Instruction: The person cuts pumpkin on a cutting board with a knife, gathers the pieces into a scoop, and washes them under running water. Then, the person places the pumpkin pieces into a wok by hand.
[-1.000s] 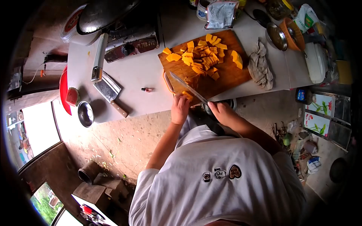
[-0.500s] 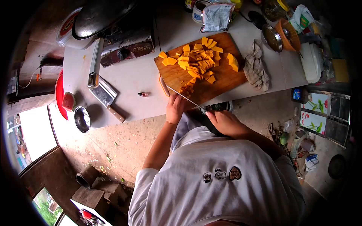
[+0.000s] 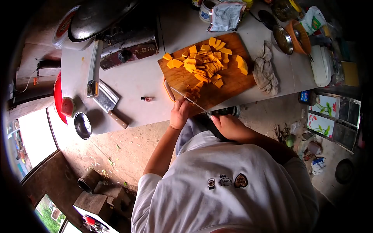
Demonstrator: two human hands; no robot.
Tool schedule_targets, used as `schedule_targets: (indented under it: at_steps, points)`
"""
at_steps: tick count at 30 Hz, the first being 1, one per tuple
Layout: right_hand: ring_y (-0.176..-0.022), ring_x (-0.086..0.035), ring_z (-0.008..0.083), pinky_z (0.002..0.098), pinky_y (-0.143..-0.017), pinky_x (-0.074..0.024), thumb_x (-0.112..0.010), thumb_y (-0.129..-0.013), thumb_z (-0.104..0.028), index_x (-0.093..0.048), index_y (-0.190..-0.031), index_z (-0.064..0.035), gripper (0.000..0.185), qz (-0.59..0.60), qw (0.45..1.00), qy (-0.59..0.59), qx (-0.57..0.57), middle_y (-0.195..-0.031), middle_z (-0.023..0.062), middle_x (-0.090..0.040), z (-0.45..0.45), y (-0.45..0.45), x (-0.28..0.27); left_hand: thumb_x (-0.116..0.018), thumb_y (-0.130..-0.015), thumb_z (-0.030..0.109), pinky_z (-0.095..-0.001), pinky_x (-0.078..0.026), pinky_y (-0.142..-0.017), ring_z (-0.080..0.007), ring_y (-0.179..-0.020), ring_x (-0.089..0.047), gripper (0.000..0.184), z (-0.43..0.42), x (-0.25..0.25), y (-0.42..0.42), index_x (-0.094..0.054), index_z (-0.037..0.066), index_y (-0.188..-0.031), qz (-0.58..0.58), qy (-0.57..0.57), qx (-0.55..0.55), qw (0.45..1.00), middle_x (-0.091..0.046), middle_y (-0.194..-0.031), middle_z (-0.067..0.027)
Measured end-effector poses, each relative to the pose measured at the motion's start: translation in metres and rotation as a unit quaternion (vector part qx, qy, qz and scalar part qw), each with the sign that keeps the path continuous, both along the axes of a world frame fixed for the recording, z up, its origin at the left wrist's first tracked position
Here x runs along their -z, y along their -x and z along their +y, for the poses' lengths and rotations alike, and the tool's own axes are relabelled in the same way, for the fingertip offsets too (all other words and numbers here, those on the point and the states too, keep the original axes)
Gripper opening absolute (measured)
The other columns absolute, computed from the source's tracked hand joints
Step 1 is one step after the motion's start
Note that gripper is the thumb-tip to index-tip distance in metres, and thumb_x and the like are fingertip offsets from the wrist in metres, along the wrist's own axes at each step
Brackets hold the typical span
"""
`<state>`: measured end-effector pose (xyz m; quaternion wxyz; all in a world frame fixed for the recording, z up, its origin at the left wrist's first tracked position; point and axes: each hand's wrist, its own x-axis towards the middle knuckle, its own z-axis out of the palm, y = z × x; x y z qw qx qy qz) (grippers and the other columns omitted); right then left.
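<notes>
On a wooden cutting board (image 3: 229, 90) lies a heap of orange pumpkin pieces (image 3: 208, 64), with a larger wedge (image 3: 241, 65) at the right. My right hand (image 3: 228, 126) grips the handle of a long thin knife (image 3: 191, 101). Its blade slants up and left across the board's near edge, beside several fresh pumpkin slices (image 3: 193, 93). Close against the near side of the blade, my left hand (image 3: 179, 113) has its fingers bent and closed at the board's edge, on a pumpkin piece mostly hidden beneath them.
A cleaver (image 3: 107, 100) lies on the table to the left, near a metal bowl (image 3: 82, 125) and a cut watermelon piece (image 3: 67, 106). A gas stove (image 3: 130, 50) stands at the back left. Right of the board are a crumpled cloth (image 3: 265, 72) and an orange basket (image 3: 298, 37).
The view has shifted slightly. The knife and my right hand have moved a little, with the blade still at the near slices. My left hand keeps its place; the pumpkin heap looks the same.
</notes>
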<state>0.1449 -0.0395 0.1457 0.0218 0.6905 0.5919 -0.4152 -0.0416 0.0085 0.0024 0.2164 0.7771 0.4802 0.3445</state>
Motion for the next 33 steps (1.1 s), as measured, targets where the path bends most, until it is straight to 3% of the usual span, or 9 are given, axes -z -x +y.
schedule_targets:
  at_steps: [8, 12, 14, 15, 19, 24, 25, 28, 33]
  points:
    - [-0.068, -0.058, 0.0434, 0.0498, -0.064, -0.0464, -0.038, -0.090, -0.043, -0.064, -0.075, -0.0003, 0.052, 0.060, 0.986, -0.145, 0.046, -0.069, 0.0257, -0.059, 0.001, 0.006, 0.069, -0.063, -0.073, 0.005, -0.0327, -0.051, -0.065, -0.0239, -0.083, -0.058, 0.019, 0.001, 0.003, -0.001, -0.057, 0.009, -0.091, 0.015, -0.008, 0.005, 1.000, -0.055, -0.096, -0.0076]
    - [-0.068, -0.058, 0.0428, 0.0459, -0.059, -0.0446, -0.036, -0.091, -0.048, -0.060, -0.073, 0.0034, 0.060, 0.060, 0.996, -0.035, 0.052, -0.063, 0.0295, -0.055, 0.020, -0.027, 0.087, -0.062, -0.074, 0.005, -0.0347, -0.050, -0.067, -0.0260, -0.085, -0.057, 0.018, 0.001, -0.002, -0.006, -0.057, 0.008, -0.091, 0.004, 0.046, -0.001, 0.999, -0.051, -0.097, -0.0099]
    - [-0.071, -0.058, 0.0424, 0.0444, -0.060, -0.0446, -0.038, -0.092, -0.044, -0.059, -0.077, 0.0027, 0.053, 0.172, 0.984, 0.030, 0.046, -0.066, 0.0266, -0.057, 0.038, -0.039, 0.062, -0.061, -0.075, 0.005, -0.0365, -0.049, -0.070, -0.0280, -0.087, -0.056, 0.018, 0.008, -0.017, -0.012, -0.056, 0.007, -0.092, 0.003, 0.043, 0.028, 0.999, -0.049, -0.100, -0.0121]
    - [-0.073, -0.058, 0.0401, 0.0422, -0.061, -0.0443, -0.043, -0.091, -0.038, -0.058, -0.081, 0.0009, 0.043, 0.146, 0.982, -0.123, 0.002, -0.070, 0.0224, -0.058, 0.033, -0.043, 0.079, -0.061, -0.075, 0.005, -0.0365, -0.049, -0.070, -0.0280, -0.087, -0.056, 0.018, 0.014, -0.013, -0.016, -0.056, 0.007, -0.092, 0.005, 0.037, 0.033, 0.999, -0.049, -0.100, -0.0121]
    - [-0.073, -0.058, 0.0394, 0.0444, -0.065, -0.0450, -0.048, -0.088, -0.037, -0.060, -0.087, -0.0022, 0.037, 0.149, 0.949, -0.275, 0.025, -0.077, 0.0188, -0.061, 0.034, -0.053, 0.043, -0.058, -0.077, 0.006, -0.0380, -0.048, -0.073, -0.0311, -0.090, -0.054, 0.018, 0.038, -0.005, -0.040, -0.056, 0.007, -0.095, 0.006, 0.093, 0.002, 0.996, -0.047, -0.103, -0.0141]
    - [-0.073, -0.058, 0.0381, 0.0422, -0.062, -0.0455, -0.049, -0.088, -0.033, -0.059, -0.092, -0.0029, 0.032, 0.110, 0.965, -0.223, 0.087, -0.076, 0.0178, -0.060, 0.009, -0.085, 0.014, -0.060, -0.075, 0.008, -0.0412, -0.047, -0.073, -0.0306, -0.091, -0.054, 0.020, 0.070, -0.013, -0.050, -0.055, 0.008, -0.094, -0.042, 0.151, -0.004, 0.988, -0.049, -0.097, -0.0146]
    - [-0.072, -0.058, 0.0376, 0.0416, -0.062, -0.0456, -0.049, -0.088, -0.033, -0.059, -0.092, -0.0033, 0.031, 0.136, 0.960, -0.220, 0.102, -0.076, 0.0179, -0.060, 0.001, -0.091, 0.010, -0.062, -0.075, 0.011, -0.0407, -0.046, -0.073, -0.0306, -0.092, -0.052, 0.021, 0.082, -0.017, -0.045, -0.057, 0.009, -0.095, 0.049, 0.012, -0.015, 0.999, -0.051, -0.097, -0.0136]
    - [-0.071, -0.059, 0.0366, 0.0403, -0.060, -0.0461, -0.050, -0.088, -0.032, -0.060, -0.093, -0.0039, 0.030, 0.159, 0.954, -0.225, 0.121, -0.074, 0.0176, -0.060, -0.023, -0.101, -0.002, -0.060, -0.080, 0.016, -0.0441, -0.034, -0.093, -0.0366, -0.111, -0.039, 0.034, 0.121, -0.020, -0.035, -0.051, 0.004, -0.111, 0.064, -0.024, -0.140, 0.988, -0.045, -0.115, -0.0187]
    - [-0.070, -0.061, 0.0343, 0.0405, -0.062, -0.0479, -0.051, -0.085, -0.038, -0.062, -0.100, -0.0112, 0.032, 0.071, 0.983, -0.157, 0.063, -0.075, 0.0156, -0.062, -0.062, -0.115, 0.008, -0.038, -0.093, 0.035, -0.0420, -0.023, -0.104, -0.0362, -0.124, -0.030, 0.048, 0.157, 0.028, -0.042, -0.040, 0.002, -0.128, 0.105, 0.027, -0.165, 0.980, -0.034, -0.134, -0.0202]
